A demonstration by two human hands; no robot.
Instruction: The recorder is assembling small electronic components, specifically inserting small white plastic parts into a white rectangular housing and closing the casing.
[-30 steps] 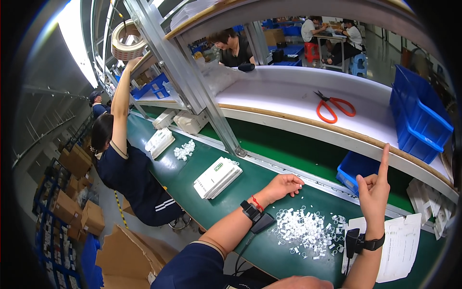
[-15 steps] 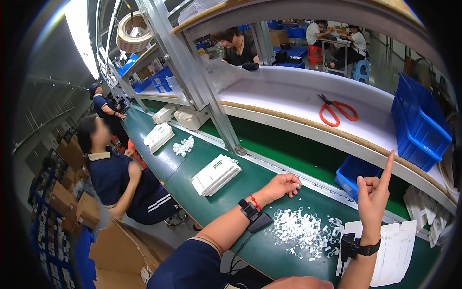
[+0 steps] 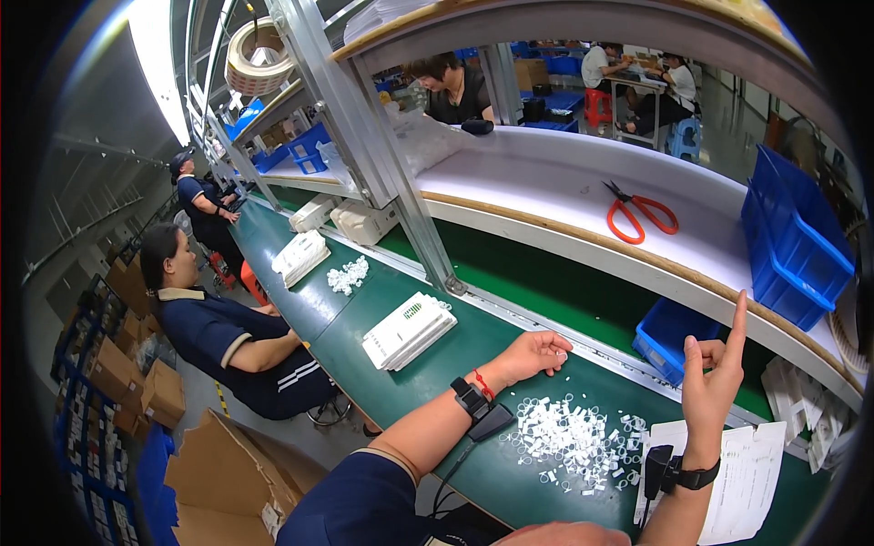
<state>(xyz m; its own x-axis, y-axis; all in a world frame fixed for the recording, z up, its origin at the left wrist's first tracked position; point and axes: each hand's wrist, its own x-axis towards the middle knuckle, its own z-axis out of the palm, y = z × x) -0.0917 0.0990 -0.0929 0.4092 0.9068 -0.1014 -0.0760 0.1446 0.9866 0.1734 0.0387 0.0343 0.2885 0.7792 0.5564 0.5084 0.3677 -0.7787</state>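
A heap of small white plastic pieces with thin loops [image 3: 569, 441] is spread on the green bench top in front of me. Just beyond its far left edge, my left hand [image 3: 535, 356] hovers with curled fingers, pinching what looks like a small white piece [image 3: 561, 355]. Over the heap's right side my right hand [image 3: 715, 387] is raised, its index finger pointing up and thumb held apart, the other fingers partly folded. No object shows in it. Beneath the right wrist lies a white printed sheet [image 3: 751, 478]. Both wrists wear black straps with small devices.
A stack of white flat boxes [image 3: 410, 332] stands left of my left hand. Orange-handled scissors [image 3: 642, 214] and a blue bin [image 3: 792, 246] rest on the shelf; another blue bin [image 3: 674, 337] sits beneath it. A co-worker [image 3: 232, 332] sits at left beside an open carton [image 3: 223, 482].
My hands hold nearly the same poses and places. The seated co-worker at left has leaned back and lowered an arm toward the bench edge.
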